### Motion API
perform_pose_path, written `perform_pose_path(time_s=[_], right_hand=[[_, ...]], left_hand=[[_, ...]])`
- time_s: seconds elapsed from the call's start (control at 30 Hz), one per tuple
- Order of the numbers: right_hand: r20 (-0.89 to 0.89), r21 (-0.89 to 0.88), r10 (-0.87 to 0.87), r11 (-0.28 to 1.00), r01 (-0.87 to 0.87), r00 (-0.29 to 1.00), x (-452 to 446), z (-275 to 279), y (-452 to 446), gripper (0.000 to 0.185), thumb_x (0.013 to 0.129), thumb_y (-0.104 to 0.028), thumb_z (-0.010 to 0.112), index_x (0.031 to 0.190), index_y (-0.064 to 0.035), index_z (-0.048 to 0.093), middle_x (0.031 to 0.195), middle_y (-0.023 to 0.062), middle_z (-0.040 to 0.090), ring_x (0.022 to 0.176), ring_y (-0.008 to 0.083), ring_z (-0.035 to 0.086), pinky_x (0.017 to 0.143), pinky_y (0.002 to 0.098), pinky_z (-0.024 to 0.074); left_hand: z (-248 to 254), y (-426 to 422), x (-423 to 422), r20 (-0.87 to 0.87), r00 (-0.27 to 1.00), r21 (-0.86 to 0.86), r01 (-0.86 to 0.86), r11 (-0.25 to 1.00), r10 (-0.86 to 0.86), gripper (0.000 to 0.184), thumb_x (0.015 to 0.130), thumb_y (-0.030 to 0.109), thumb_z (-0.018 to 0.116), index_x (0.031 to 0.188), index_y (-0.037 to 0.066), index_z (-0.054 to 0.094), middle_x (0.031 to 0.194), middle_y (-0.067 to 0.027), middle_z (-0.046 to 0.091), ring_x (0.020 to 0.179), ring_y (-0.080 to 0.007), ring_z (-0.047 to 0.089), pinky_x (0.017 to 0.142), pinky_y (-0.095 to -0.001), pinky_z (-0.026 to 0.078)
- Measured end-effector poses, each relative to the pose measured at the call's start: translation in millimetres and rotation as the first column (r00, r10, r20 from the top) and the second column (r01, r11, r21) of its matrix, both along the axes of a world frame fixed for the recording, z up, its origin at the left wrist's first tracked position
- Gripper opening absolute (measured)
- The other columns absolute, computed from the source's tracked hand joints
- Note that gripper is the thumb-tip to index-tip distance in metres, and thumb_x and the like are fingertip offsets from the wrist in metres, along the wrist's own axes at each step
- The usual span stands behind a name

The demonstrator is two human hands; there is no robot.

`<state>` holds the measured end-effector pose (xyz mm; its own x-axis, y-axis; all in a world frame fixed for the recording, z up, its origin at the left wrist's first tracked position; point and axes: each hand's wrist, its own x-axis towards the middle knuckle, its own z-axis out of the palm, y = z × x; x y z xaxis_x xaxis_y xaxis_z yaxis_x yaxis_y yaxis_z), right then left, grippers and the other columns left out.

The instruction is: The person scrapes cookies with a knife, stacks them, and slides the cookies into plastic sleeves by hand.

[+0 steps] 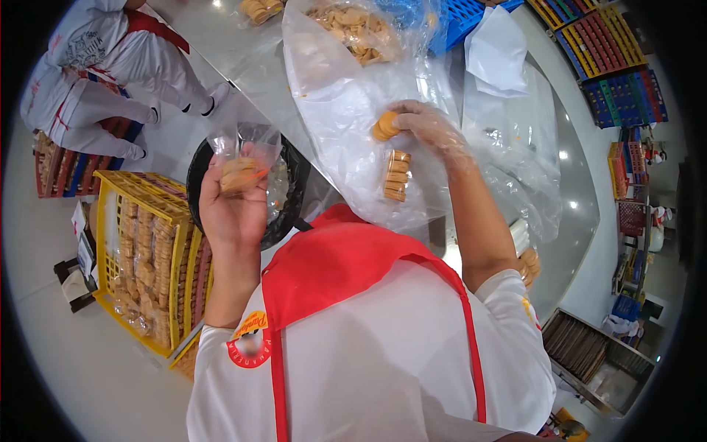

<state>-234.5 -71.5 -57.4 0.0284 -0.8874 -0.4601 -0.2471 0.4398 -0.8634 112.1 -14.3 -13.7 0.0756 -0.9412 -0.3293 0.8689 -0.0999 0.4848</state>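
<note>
My left hand (234, 210) is closed around a clear plastic bag of biscuits (239, 174), held up over a black-lined bin (294, 184). An orange mark shows on the bag. My right hand (433, 131), in a thin clear glove, grips a few round golden biscuits (384, 127) by their edge, above the plastic-covered table. Just below it a row of biscuits (397, 175) lies stacked on the plastic sheet (346, 158), seemingly in clear wrapping. Farther back on the table is a heap of loose biscuits (357, 33) in a large clear bag.
Yellow crates (140, 258) packed with bagged biscuits stand at the left. Two people in white (96, 81) are beyond them. A blue crate (464, 22) and white paper (497, 51) lie at the table's back. Stacked coloured crates (600, 40) line the right.
</note>
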Motion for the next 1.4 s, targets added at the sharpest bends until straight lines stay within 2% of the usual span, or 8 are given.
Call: perform_pose_path(time_s=[0.23,0.33,0.43,0.57,0.83,1.0,1.1,1.4], right_hand=[[-0.117,-0.111,-0.187,0.978,0.175,0.975,-2.3,10.4,9.8,0.038,0.089,-0.019,0.061,0.121,0.0006,0.064,0.097,0.0037,0.065,0.083,0.0097,0.054,0.078,0.0234,0.0455],[-0.123,-0.441,-0.428,0.832,0.337,0.895,0.8,22.6,21.5,0.032,0.091,-0.019,0.060,0.116,0.0001,0.066,0.094,0.0025,0.065,0.082,0.0094,0.053,0.075,0.0237,0.0437],[-0.149,-0.685,-0.485,0.679,0.264,0.862,19.1,58.1,36.4,0.026,0.092,-0.016,0.059,0.111,-0.0013,0.068,0.101,0.0134,0.068,0.091,0.0223,0.063,0.085,0.0333,0.0480],[-0.236,-0.841,-0.060,0.512,-0.173,0.970,62.1,119.9,67.3,0.015,0.090,-0.009,0.062,0.100,-0.0008,0.069,0.102,0.0131,0.069,0.096,0.0312,0.063,0.088,0.0380,0.0484],[0.052,-0.638,0.436,0.706,-0.306,0.898,104.3,118.9,72.2,0.022,0.090,-0.004,0.060,0.109,0.0018,0.069,0.104,0.0119,0.071,0.095,0.0223,0.064,0.086,0.0323,0.0501],[0.513,-0.152,0.263,0.965,-0.216,0.817,112.9,128.6,72.5,0.027,0.091,-0.004,0.059,0.117,-0.0018,0.069,0.101,0.0082,0.069,0.084,0.0107,0.060,0.078,0.0262,0.0499],[0.162,-0.253,0.430,0.888,-0.384,0.888,119.5,130.5,79.0,0.034,0.089,-0.008,0.063,0.123,-0.0051,0.066,0.098,0.0078,0.068,0.078,0.0106,0.059,0.072,0.0265,0.0496],[0.074,-0.352,0.442,0.850,-0.391,0.894,148.9,110.3,85.7,0.047,0.089,-0.005,0.063,0.135,-0.0064,0.057,0.086,0.0031,0.064,0.068,0.0089,0.056,0.062,0.0283,0.0484]], left_hand=[[6.3,-0.3,-10.6,0.009,0.999,-0.021,0.037,0.999,-0.037,0.031,0.095,0.014,0.051,0.123,0.001,0.051,0.120,-0.0185,0.058,0.115,-0.0315,0.059,0.096,-0.0466,0.053],[9.2,1.3,-11.5,0.021,0.996,-0.038,0.091,0.995,-0.090,0.032,0.095,0.015,0.052,0.124,0.004,0.051,0.121,-0.0176,0.058,0.112,-0.0316,0.060,0.094,-0.0458,0.053],[19.6,4.7,-22.3,0.097,0.988,-0.076,0.129,0.989,-0.121,0.031,0.096,0.016,0.053,0.125,0.007,0.049,0.120,-0.0169,0.058,0.109,-0.0324,0.061,0.092,-0.0448,0.054],[23.2,7.0,-33.7,0.231,0.957,-0.087,0.200,0.976,-0.176,0.033,0.096,0.017,0.056,0.126,0.011,0.044,0.116,-0.0153,0.058,0.103,-0.0332,0.063,0.089,-0.0441,0.054],[24.1,15.7,-41.8,0.268,0.935,-0.229,0.296,0.927,-0.232,0.040,0.093,0.005,0.056,0.129,0.009,0.040,0.118,-0.0130,0.057,0.103,-0.0256,0.062,0.087,-0.0412,0.054],[25.8,21.2,-33.1,0.252,0.919,-0.187,0.354,0.916,-0.304,0.041,0.093,0.003,0.055,0.132,0.008,0.040,0.120,-0.0105,0.055,0.106,-0.0202,0.059,0.091,-0.0372,0.053],[15.4,20.6,-33.3,0.348,0.902,-0.184,0.334,0.925,-0.257,0.042,0.094,0.003,0.054,0.133,0.008,0.041,0.120,-0.0099,0.053,0.109,-0.0205,0.057,0.090,-0.0386,0.053],[14.7,23.1,-22.9,0.340,0.885,-0.121,0.375,0.919,-0.316,0.040,0.096,0.007,0.051,0.135,0.007,0.040,0.122,-0.0101,0.051,0.109,-0.0212,0.056,0.092,-0.0375,0.053]])
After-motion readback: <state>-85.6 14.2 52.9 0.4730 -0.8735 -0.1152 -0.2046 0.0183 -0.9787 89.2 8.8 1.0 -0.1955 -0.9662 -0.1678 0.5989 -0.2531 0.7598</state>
